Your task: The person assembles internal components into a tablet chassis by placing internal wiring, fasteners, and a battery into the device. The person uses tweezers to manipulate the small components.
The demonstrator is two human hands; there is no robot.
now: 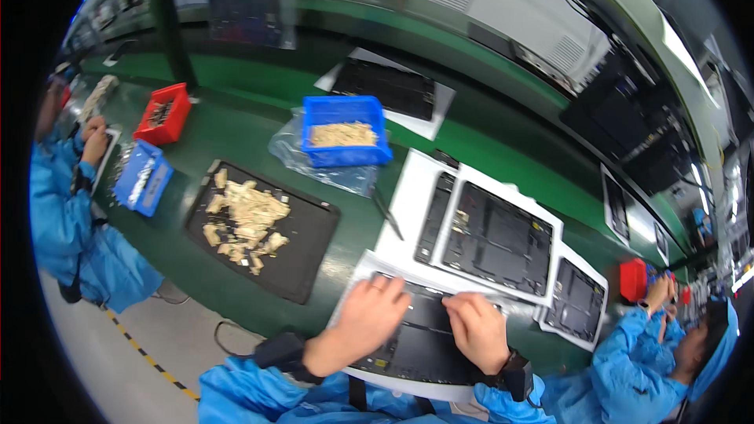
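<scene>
In front of me a black tablet-like housing (428,348) lies on a white sheet. My left hand (367,316) is over its upper left part, fingers bent down together at the top edge. Close by on the right, my right hand (479,331) has thumb and forefinger pinched near that same edge. Whatever either hand holds is too small or too hidden to make out. Beyond them, another black housing (499,242) and a narrower black part (434,216) lie on white paper.
Left of me a dark tray (308,267) carries a heap of pale strips (250,218). Behind it stands a blue bin (345,159) with similar pieces, beside a dark pen-like tool (388,213). Co-workers in blue sit at left (67,204) and right (640,353). Another housing (576,301) lies rightward.
</scene>
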